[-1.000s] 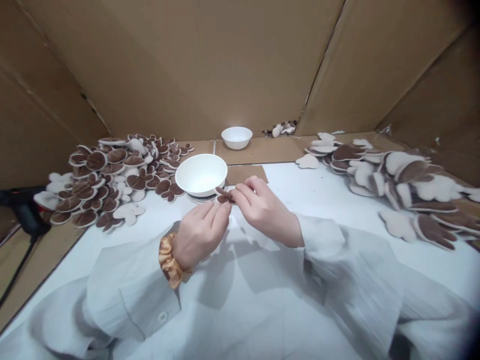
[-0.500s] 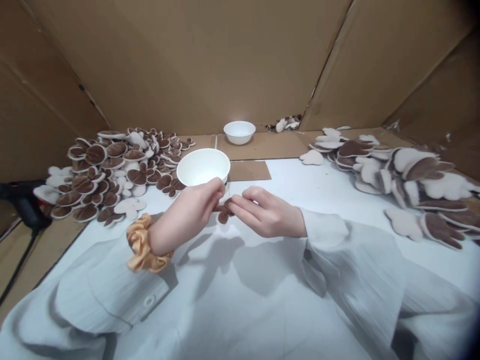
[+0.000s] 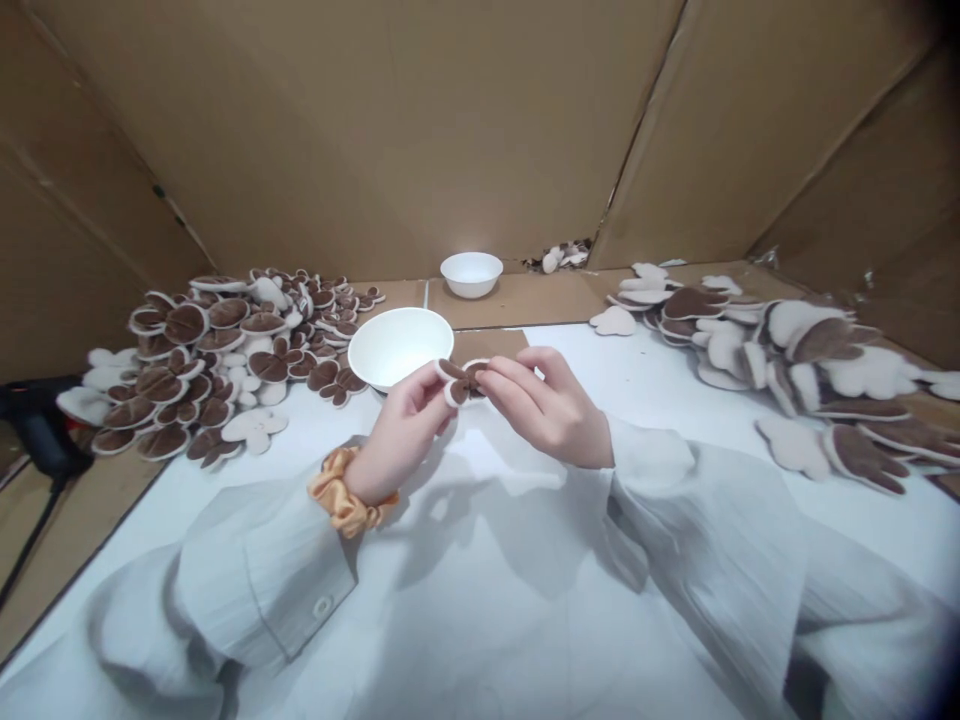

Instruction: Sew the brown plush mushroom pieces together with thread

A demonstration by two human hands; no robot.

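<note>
Between my hands is a small brown plush fabric piece with rounded lobes and pale edges. My left hand pinches its left side with thumb and fingers. On the other side my right hand has its fingertips closed on the right lobe, partly covering it. Just behind my left hand stands a white bowl, whose bottom is partly out of sight. A flat brown cardboard piece lies behind the held piece, on the white table surface.
A large heap of brown-and-white lobed pieces lies left. Larger paw-like fabric pieces are piled right. A smaller white bowl stands at the back by the cardboard wall. At far left is a black pistol-shaped tool with a cord.
My left hand has turned and moved slightly right, its fingers now on the piece's left side. The fabric piece is raised and turned, showing its pale edges. The view has shifted slightly.
</note>
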